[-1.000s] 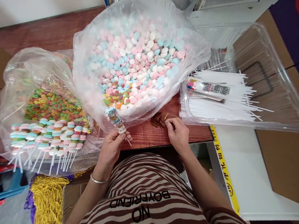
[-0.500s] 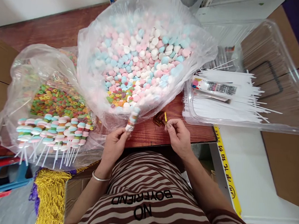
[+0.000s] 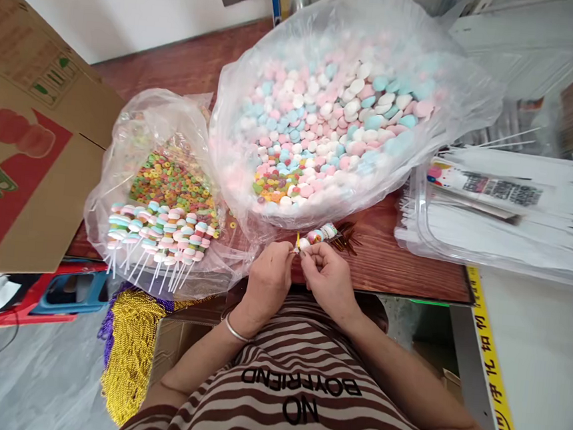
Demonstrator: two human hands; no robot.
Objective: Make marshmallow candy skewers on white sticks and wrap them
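Note:
My left hand (image 3: 270, 277) is closed in a pinch at the lower end of a wrapped marshmallow skewer (image 3: 322, 233), which tilts up to the right. Against it, the thumb and finger of my right hand (image 3: 328, 279) pinch a gold twist tie (image 3: 298, 239) at the same end of the wrapper. The fingertips hide much of the tie and the stick. Just right of the skewer, a small pile of twist ties (image 3: 347, 239) lies on the table. A large clear bag (image 3: 230, 170) of pink, white and blue marshmallows with some gummy rings spreads behind my hands.
Several finished marshmallow skewers (image 3: 164, 234) lie at the left on a bag of gummy rings (image 3: 170, 171). On the right, a clear plastic tray (image 3: 418, 236) holds white sticks (image 3: 467, 217) and printed wrappers (image 3: 484, 185). A cardboard box (image 3: 33, 132) stands far left.
Both hands have come together in front of the marshmallow bag. The skewer, upright before, now leans to the right, with the twist tie at its lower end. The view has shifted left.

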